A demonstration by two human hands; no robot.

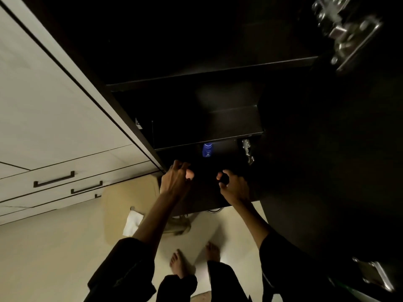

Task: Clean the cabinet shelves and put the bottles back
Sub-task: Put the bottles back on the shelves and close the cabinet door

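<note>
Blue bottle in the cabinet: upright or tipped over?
Upright, as far as the dim light shows: the blue bottle stands on a low shelf, label facing out.

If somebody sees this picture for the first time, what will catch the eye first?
Probably the blue bottle, the only bright colour, standing deep in the dark cabinet under a shelf. Next, the two hands reaching in below it: the left hand with curled fingers at the cabinet's left edge, the right hand around something dark that I cannot identify.

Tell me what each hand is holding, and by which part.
Left hand: fingers curled, nothing visible in them. Right hand: curled round something small and dark; too dim to identify.
</note>
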